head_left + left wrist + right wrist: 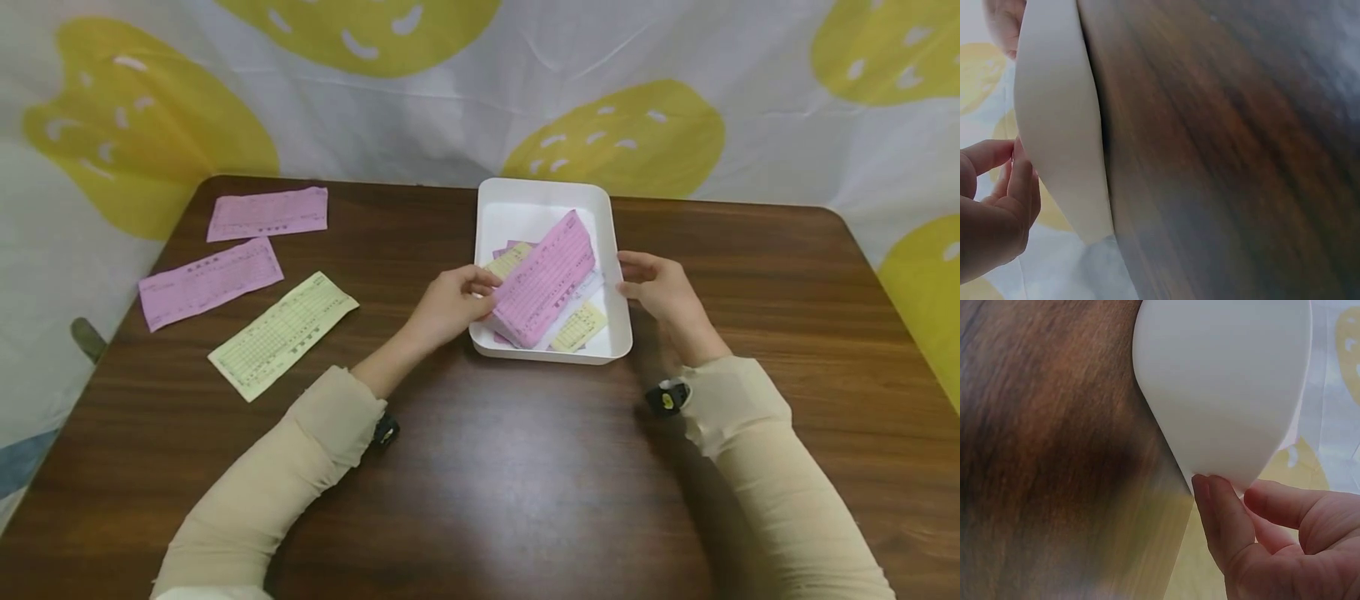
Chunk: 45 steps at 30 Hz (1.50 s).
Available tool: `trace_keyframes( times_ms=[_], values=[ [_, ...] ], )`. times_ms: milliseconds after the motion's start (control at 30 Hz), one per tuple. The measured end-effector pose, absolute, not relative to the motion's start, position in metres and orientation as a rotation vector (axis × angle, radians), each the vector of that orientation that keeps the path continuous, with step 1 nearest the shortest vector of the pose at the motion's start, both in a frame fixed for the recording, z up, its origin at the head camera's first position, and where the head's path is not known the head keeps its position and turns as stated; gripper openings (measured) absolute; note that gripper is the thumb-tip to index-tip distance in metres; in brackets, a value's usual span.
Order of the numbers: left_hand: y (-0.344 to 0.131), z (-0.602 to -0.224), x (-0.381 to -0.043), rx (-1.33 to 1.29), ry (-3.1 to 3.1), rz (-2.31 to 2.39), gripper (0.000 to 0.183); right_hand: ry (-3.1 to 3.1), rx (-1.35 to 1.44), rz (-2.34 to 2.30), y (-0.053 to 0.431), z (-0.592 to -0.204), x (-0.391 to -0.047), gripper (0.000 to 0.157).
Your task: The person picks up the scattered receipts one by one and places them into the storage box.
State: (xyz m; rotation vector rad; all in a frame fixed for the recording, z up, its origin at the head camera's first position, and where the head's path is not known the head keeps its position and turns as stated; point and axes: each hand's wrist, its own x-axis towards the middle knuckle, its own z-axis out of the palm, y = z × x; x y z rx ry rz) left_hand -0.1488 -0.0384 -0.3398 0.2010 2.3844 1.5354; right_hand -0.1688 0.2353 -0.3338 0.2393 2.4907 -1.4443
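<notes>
My left hand [453, 304] pinches the near left end of a pink printed slip [547, 275], which lies slanted across the inside of a white tray [551, 192]. Under it, yellow slips [579, 326] and other pink and white papers show in part. At the tray's right side, my right hand [663, 300] holds the wall with bent fingers and thumb. The right wrist view has those fingertips [1204, 481] against the white plastic near a corner. In the left wrist view, the tray's wall hides most of the papers.
On the left of the brown wooden table [465, 467] lie two pink slips [268, 214] and a yellow slip [283, 336], spread apart. A white cloth with yellow shapes [615, 137] hangs behind the table's far edge.
</notes>
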Motion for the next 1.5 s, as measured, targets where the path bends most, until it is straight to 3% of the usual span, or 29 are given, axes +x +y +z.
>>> trace_keyframes(
  times_ms=[933, 1500],
  values=[
    [-0.044, -0.333, -0.146, 0.385, 2.61, 1.341, 0.027, 2.48, 0.213, -1.441, 0.238, -0.333, -0.169, 0.053],
    [-0.136, -0.319, -0.144, 0.287, 2.68, 1.234, 0.031, 2.465, 0.267, -1.424, 0.235, -0.332, -0.169, 0.054]
  ],
)
